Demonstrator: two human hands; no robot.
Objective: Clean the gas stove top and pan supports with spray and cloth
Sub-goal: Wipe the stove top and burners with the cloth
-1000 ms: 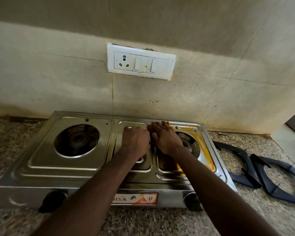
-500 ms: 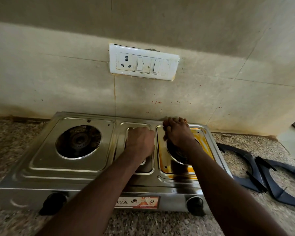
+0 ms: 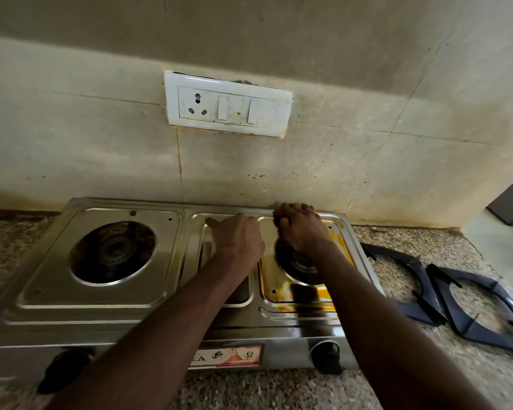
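Head view: right hand (image 3: 302, 230) curls fingers at the stove (image 3: 42, 294) rear edge; left hand (image 3: 238, 242) rests fisted mid-stove; whether either holds anything cannot be told.

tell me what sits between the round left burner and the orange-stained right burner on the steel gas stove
In the head view, a narrow recessed steel panel lies between them, with the left hand laid over it.

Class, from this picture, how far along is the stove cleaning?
Done: both dark metal pan supports lie off, on the speckled counter. In hand: right hand at the steel stove's far rim, left hand resting mid-top. Left: orange stains around the right burner.
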